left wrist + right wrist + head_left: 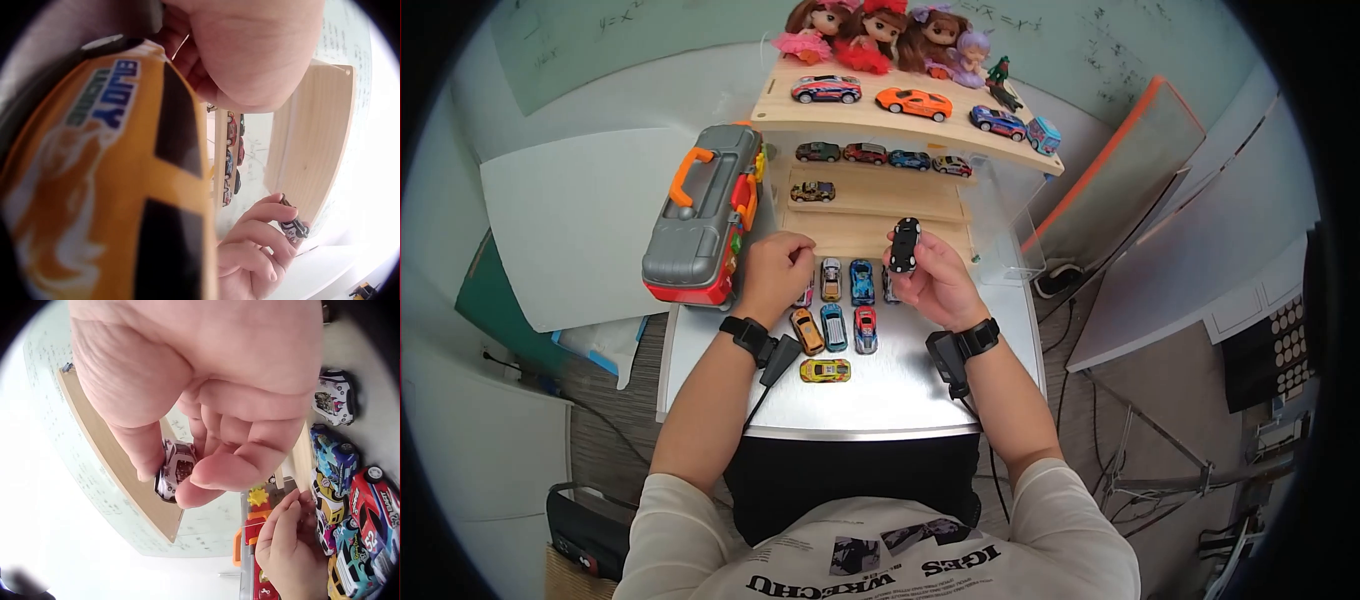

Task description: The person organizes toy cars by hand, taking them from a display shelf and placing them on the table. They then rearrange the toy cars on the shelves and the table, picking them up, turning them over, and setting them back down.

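In the head view my right hand [935, 280] pinches a small toy car [906, 245], its black underside turned to the camera. The right wrist view shows this car's white and dark printed body [178, 470] between thumb and fingers of the right hand [206, 394]. My left hand [776, 275] hovers left of it, over the row of cars by the shelf, its fingers loosely bent with no object visible in them. An orange car [125, 169] with black windows looms close in the left wrist view, beside the left hand [244, 50].
Several toy cars, including a yellow one [825, 371], lie on the silvery table [920, 400]. Behind them, a wooden tiered shelf [880, 202] holds more cars, with dolls [870, 35] on top. A grey toolbox [700, 215] with orange handles stands at the left.
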The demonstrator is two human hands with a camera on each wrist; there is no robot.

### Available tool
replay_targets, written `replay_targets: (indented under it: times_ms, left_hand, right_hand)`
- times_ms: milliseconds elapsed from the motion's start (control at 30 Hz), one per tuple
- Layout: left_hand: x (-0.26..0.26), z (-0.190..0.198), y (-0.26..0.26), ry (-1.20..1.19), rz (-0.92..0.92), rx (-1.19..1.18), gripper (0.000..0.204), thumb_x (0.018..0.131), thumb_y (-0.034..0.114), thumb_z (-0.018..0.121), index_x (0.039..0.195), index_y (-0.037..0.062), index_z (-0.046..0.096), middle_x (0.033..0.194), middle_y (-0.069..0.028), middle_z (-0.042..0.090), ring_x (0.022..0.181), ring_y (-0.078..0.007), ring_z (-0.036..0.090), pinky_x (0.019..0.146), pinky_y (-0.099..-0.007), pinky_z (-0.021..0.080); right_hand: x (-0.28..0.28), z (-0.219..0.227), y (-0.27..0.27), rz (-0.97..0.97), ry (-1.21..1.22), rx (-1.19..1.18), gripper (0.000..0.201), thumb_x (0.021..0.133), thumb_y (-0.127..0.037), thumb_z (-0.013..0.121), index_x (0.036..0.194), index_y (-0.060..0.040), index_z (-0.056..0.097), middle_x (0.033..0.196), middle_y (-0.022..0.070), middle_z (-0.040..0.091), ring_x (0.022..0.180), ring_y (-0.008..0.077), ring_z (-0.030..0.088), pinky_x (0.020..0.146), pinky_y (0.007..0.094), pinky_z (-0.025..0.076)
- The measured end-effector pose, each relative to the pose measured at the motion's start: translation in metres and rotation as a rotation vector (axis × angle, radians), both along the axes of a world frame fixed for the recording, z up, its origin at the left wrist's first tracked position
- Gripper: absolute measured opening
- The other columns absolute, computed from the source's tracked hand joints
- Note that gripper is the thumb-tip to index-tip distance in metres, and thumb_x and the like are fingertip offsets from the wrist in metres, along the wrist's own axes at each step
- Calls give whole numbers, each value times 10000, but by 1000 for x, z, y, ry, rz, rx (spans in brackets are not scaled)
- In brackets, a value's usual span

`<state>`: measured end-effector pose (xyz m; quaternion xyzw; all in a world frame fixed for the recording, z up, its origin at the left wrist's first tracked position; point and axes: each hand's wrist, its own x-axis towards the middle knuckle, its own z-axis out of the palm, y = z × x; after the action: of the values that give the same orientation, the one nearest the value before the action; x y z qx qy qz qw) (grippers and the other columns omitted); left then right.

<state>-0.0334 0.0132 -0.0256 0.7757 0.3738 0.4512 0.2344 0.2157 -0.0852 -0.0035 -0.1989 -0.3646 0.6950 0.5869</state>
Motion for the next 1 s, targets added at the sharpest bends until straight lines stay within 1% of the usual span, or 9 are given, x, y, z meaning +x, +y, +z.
replay_targets:
  times_ms: [100, 200, 300, 467, 533, 633, 767, 833, 1000]
  left_hand:
    - [0, -2, 2, 16, -3, -21, 137, 833, 52, 671, 907, -13, 767, 879, -183, 744, 826, -319, 729, 751, -381, 574]
    - [-1, -6, 4, 46, 6, 28, 119, 871, 28, 683, 939, -23, 767, 899, -140, 757, 782, -212, 723, 717, -311, 563]
    - [-1, -4, 3, 51, 8, 4, 117, 871, 29, 684, 935, -24, 767, 898, -141, 757, 784, -214, 724, 719, -310, 564]
    - [-1, -5, 4, 60, 15, 57, 120, 873, 36, 680, 932, -22, 767, 902, -145, 758, 785, -220, 726, 719, -319, 564]
    - [-1, -2, 2, 40, 18, -40, 131, 849, 57, 678, 917, -4, 771, 899, -174, 752, 833, -310, 731, 758, -378, 574]
    - [0, -1, 2, 22, 17, 15, 130, 842, 55, 675, 909, -5, 769, 901, -184, 749, 836, -327, 730, 766, -390, 576]
    - [-1, 1, 0, 16, 29, 6, 133, 831, 52, 673, 905, -9, 766, 896, -188, 745, 834, -336, 728, 770, -394, 577]
    - [-2, -1, 1, 28, 6, 35, 132, 847, 49, 673, 922, -16, 760, 895, -163, 746, 812, -281, 728, 727, -345, 565]
    - [-2, -3, 2, 22, 1, 42, 145, 841, 59, 666, 918, -20, 760, 901, -174, 748, 832, -310, 730, 750, -369, 571]
  right_hand:
    - [-2, 4, -5, -34, -32, -38, 409, 1053, -208, 604, 1399, -6, 522, 1085, 112, 684, 775, 167, 649, 530, 270, 488]
    - [-9, 9, -9, -101, -93, -52, 365, 1050, -175, 598, 1371, -10, 541, 1049, 93, 676, 816, 178, 679, 527, 272, 524]
    - [-13, 11, -11, -148, -100, -28, 329, 1016, -111, 624, 1324, -13, 567, 1012, 76, 657, 847, 177, 677, 540, 281, 544]
    - [-3, 0, -6, -233, -282, -32, 334, 943, -13, 694, 1261, -6, 592, 967, 87, 675, 757, 166, 660, 596, 280, 532]
    - [-4, 1, -7, -288, -310, -13, 337, 939, -3, 695, 1261, 1, 597, 957, 92, 682, 739, 167, 655, 608, 275, 527]
    - [-3, 5, -6, -344, -340, 9, 345, 928, 21, 698, 1259, 18, 601, 962, 92, 692, 732, 154, 649, 647, 268, 524]
    - [-3, 3, -4, -401, -314, -1, 351, 931, 31, 692, 1272, 35, 612, 1003, 98, 706, 749, 149, 649, 697, 267, 527]
    - [1, 0, -2, -397, -316, 5, 355, 936, 27, 686, 1283, 36, 611, 1007, 102, 710, 749, 151, 648, 700, 264, 527]
    - [0, 2, -1, -423, -353, 27, 337, 957, -11, 677, 1287, 17, 613, 963, 95, 704, 764, 158, 650, 674, 289, 535]
